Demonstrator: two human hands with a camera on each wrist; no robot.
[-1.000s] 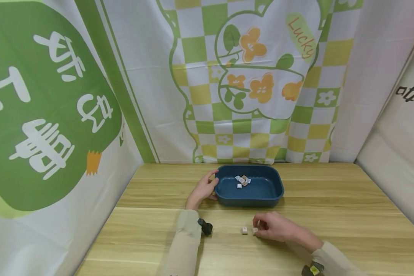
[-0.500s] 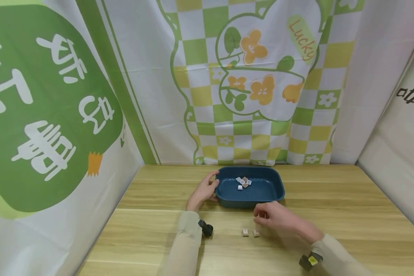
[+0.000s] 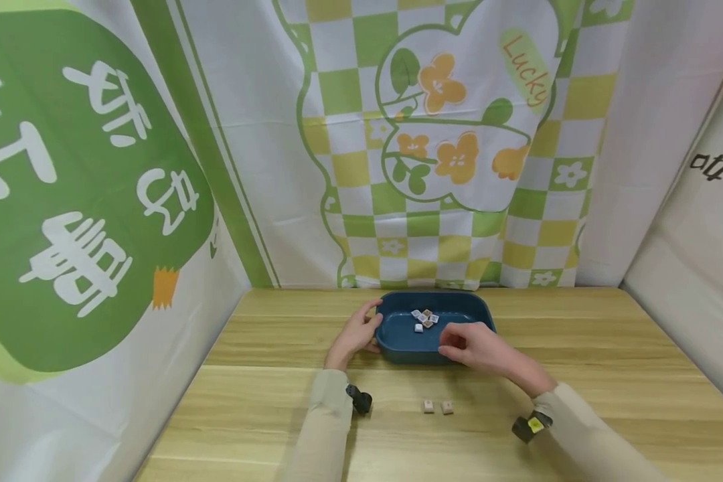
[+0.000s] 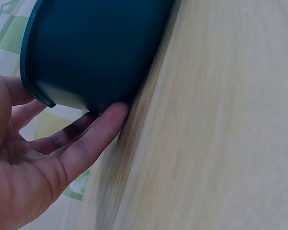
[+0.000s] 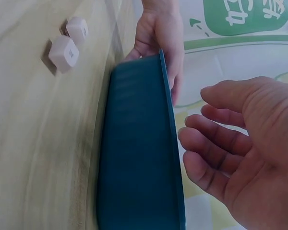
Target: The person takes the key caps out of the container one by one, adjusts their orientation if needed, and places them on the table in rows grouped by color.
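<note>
Head: cloth (image 3: 422,244) behind bin (image 3: 411,358), right hand (image 3: 478,347) overlapping it.

Behind the far edge of the wood-grain tabletop (image 3: 578,341) hangs a checkered cloth (image 3: 458,167) printed "Lucky"; a green-patched white cloth (image 3: 96,201) flanks the left edge, a lettered pale cloth (image 3: 693,268) the right.

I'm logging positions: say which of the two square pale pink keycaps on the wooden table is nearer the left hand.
The left pink keycap in the head view; the right keycap is farther from the left hand.
</note>
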